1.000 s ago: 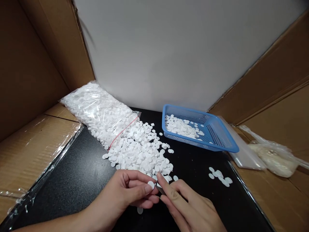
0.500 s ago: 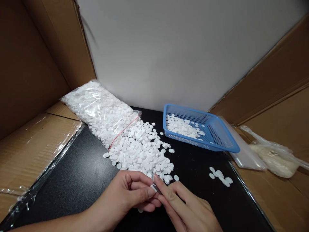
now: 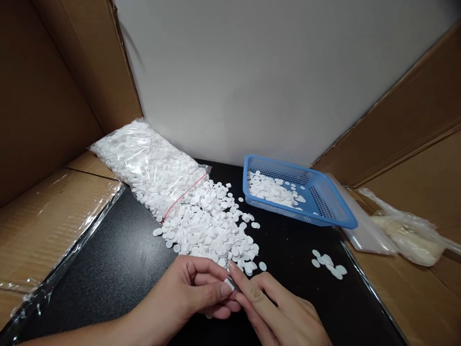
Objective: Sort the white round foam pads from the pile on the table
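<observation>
Between the thumb and fingers of my left hand point(image 3: 196, 290) a small white disc point(image 3: 229, 284) is pinched. My right hand point(image 3: 275, 305) is closed on a small dark flat blade point(image 3: 235, 284), whose tip meets the edge of the disc. Most of the blade is hidden by my fingers, so its full shape cannot be made out. Just beyond my hands lies a large heap of white discs point(image 3: 212, 226), spilling from a clear zip bag point(image 3: 144, 158) with a red seal line.
A blue perforated basket point(image 3: 334, 218) holding white discs stands at the back right. Several discs point(image 3: 328, 263) lie apart on the black table point(image 3: 108, 254) at right. Beyond its right edge are a flat clear bag point(image 3: 370, 235) and a plastic bag of pale material point(image 3: 408, 240). Cardboard point(image 3: 50, 226) flanks the table.
The blade and disc have shifted very slightly between my fingers. Both hands keep almost the same place, and the heap, bag and basket look unchanged.
</observation>
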{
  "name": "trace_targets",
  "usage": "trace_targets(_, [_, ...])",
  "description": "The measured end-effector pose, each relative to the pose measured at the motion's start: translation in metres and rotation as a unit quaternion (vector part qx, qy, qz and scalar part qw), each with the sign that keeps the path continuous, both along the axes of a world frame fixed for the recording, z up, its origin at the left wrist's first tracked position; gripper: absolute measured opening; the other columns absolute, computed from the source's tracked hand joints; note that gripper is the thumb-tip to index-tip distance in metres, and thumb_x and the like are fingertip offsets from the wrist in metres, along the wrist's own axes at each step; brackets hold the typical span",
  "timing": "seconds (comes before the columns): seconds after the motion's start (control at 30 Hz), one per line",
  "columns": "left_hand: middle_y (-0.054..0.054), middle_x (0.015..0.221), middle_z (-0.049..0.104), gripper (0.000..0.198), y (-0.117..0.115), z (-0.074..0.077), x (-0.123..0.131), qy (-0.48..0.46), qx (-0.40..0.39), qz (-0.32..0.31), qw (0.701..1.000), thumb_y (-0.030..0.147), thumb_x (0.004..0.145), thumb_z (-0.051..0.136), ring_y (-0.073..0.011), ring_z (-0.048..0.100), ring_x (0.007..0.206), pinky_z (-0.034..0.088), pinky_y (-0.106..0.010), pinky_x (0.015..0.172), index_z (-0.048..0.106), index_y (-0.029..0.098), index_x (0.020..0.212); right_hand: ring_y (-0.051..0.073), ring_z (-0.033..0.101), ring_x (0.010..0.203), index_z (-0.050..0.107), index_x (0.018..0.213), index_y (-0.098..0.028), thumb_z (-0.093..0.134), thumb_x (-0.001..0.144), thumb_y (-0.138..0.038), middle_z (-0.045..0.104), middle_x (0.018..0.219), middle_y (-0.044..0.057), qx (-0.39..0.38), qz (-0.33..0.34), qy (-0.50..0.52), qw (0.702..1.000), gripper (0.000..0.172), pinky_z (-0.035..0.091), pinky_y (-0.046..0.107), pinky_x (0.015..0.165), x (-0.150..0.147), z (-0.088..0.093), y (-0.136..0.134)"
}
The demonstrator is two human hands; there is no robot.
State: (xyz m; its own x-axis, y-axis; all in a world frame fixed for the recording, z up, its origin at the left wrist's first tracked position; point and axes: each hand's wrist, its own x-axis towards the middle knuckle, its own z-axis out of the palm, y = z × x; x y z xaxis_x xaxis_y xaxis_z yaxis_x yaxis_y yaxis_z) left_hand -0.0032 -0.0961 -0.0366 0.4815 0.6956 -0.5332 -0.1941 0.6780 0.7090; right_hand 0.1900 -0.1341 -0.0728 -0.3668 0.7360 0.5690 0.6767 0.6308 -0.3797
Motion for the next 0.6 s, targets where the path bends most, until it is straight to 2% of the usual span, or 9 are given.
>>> trace_targets(0.43, [-0.008, 0.082, 0.082, 0.03, -0.0022, -0.0031, -0.0034, -0.002, 0.018, -0.014, 1.0, 0.039, 0.071, 0.09, -0.0163, 0.076, 0.08, 0.058, -0.02, 0.073, 0.081, 0.015, 0.085, 0.009, 0.056, 0.052, 0.054, 0.146, -0.018, 0.047, 0.102, -0.013, 0.057, 0.066, 0.0, 0.01, -0.001, 0.016, 1.0, 0.045, 0.046, 0.016, 0.048, -0.0012, -0.0075, -0.0008])
trace_targets(0.6, [-0.007, 0.081, 0.081, 0.031, -0.0017, -0.0021, -0.0043, -0.015, 0.019, -0.02, 1.0, 0.04, 0.068, 0.091, -0.0145, 0.075, 0.077, 0.057, -0.018, 0.071, 0.081, 0.015, 0.084, 0.009, 0.058, 0.053, 0.057, 0.143, -0.015, 0.051, 0.101, -0.013, 0.059, 0.068, 0.0, 0.012, 0.001, -0.006, 1.0, 0.043, 0.047, 0.018, 0.05, -0.0004, -0.0018, -0.0012])
